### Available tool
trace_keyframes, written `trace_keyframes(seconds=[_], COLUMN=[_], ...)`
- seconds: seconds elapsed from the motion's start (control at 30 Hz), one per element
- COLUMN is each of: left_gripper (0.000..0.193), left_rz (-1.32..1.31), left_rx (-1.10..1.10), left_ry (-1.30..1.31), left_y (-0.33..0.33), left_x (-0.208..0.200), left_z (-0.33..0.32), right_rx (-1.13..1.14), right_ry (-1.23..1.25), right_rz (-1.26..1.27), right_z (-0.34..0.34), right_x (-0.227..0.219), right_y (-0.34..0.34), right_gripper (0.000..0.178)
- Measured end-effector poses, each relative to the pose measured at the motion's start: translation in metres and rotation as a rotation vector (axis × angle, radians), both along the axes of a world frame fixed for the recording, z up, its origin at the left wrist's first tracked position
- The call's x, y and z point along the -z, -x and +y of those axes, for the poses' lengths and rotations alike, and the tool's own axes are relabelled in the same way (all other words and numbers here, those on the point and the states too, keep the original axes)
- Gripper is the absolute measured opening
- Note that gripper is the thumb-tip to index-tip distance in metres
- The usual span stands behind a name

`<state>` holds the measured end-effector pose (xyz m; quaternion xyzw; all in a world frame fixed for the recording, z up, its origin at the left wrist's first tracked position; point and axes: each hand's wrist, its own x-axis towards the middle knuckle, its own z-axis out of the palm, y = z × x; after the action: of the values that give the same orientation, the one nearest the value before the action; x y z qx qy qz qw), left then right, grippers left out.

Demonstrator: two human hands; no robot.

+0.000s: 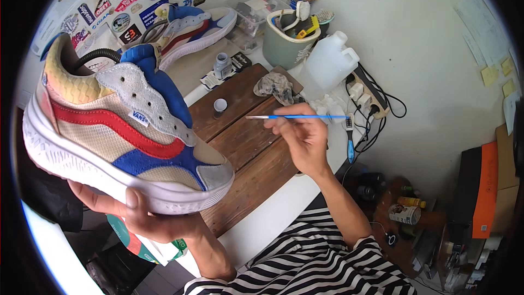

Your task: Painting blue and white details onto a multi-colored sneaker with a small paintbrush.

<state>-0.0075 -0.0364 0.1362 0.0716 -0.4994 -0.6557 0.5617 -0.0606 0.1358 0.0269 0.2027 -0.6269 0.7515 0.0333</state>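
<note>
A sneaker (139,128) in beige mesh with a red stripe, blue and grey panels and a white sole is held up at the left. My left hand (147,216) supports it from below, fingers against the sole. Between the fingertips of my right hand (303,142) is a thin paintbrush (314,116) with a blue handle, its pale tip pointing left toward the shoe but apart from it. Beneath the tip's left side, a small cup (220,106) with whitish contents stands on the dark wooden board (248,158). A small bottle (222,66) of greyish liquid is behind it.
A second, similar sneaker (196,33) lies at the back left. A green bin (289,41) of brushes and tools, a crumpled stained cloth (274,87) and a white jug (330,63) stand along the back. A power strip (363,95) with cables and a blue-handled brush (350,139) lie at the right edge.
</note>
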Motion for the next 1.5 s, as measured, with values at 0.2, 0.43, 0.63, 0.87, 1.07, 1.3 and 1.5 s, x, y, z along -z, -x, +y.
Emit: trace_keyframes(seconds=[0.2,0.43,0.63,0.87,1.07,1.3,1.5], left_gripper=[0.089,0.105,0.108,0.110,0.109,0.107,0.105], left_rz=[-0.064,-0.008,-0.005,-0.070,-0.001,-0.038,-0.006], left_rx=[0.063,0.127,0.130,0.087,0.115,0.183,0.301], left_ry=[-0.162,-0.140,-0.174,-0.187,-0.195,-0.337,-0.381], left_y=[-0.011,-0.005,0.000,-0.001,0.002,-0.004,-0.004], left_x=[0.014,0.040,0.047,0.048,0.043,0.034,0.035], left_z=[-0.032,-0.054,-0.054,-0.048,-0.048,-0.037,-0.027], right_rx=[0.003,0.091,0.062,0.079,0.106,-0.057,-0.088], right_ry=[-0.153,-0.350,-0.481,-0.481,-0.315,0.415,0.225], right_rz=[0.068,0.137,0.163,0.212,0.153,0.022,0.254], right_z=[-0.047,-0.074,-0.073,-0.076,-0.069,-0.034,-0.026], right_x=[0.026,0.032,0.027,0.026,0.015,-0.041,-0.059], right_y=[0.042,0.063,0.061,0.060,0.051,-0.028,-0.054], right_gripper=[0.007,0.007,0.007,0.005,0.003,0.006,0.013])
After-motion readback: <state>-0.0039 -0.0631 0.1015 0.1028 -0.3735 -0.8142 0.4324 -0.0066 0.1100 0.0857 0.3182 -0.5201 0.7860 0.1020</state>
